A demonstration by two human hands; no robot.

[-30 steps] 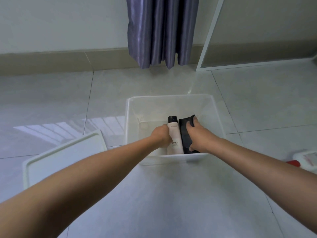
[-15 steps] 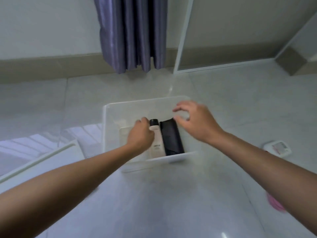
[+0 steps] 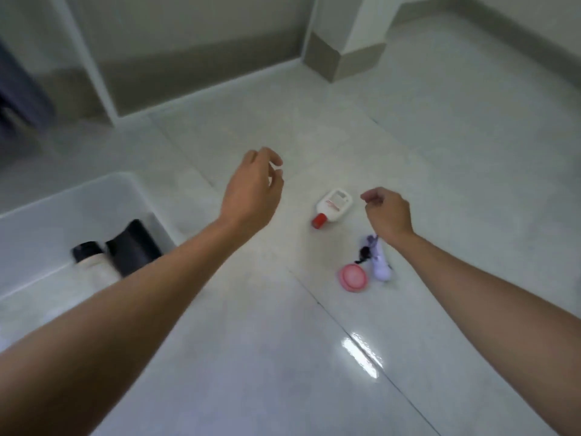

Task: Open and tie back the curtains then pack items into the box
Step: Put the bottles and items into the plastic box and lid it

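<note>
While both hands [image 3: 251, 187] [image 3: 388, 214] hang loose and empty: box [image 3: 103, 190] with black pouch [image 3: 133, 247] beside white bottle [image 3: 92, 262].

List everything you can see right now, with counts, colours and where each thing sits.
box: 1, translucent white, on the floor at the left
bottle with black cap: 1, cream, lying in the box
black item: 1, black, in the box just right of that bottle
bottle with red cap: 1, white, lying on the floor between the hands
round pink item: 1, pink, on the floor below the right hand
lilac item: 1, pale purple with a dark part, beside the pink one; blurred
curtain: 1, dark purple, far left edge
left hand: 1, fingers loosely curled, holds nothing
right hand: 1, fingers loosely curled, holds nothing
</note>
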